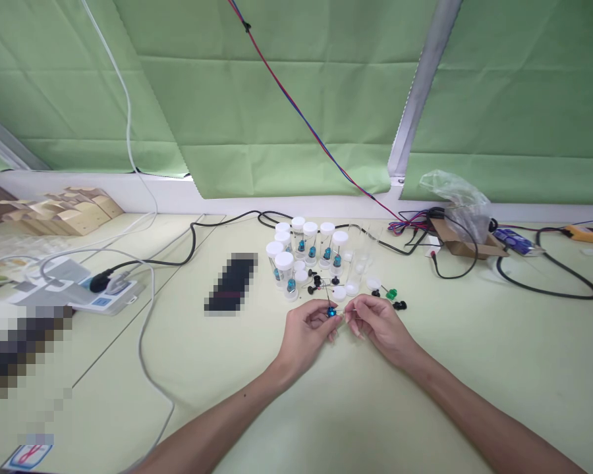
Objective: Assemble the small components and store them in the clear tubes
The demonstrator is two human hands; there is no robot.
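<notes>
Left hand (306,332) pinches blue part (331,312) near tubes (310,245) — likely light, stiff, best held by body; right hand (381,328) grip — can't tell.

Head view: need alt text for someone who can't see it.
The left hand holds a small blue part over a pale table, with the right hand close beside it. Beyond them stand capped tubes with blue pieces inside, near loose black pieces; green blinds hang behind.
</notes>
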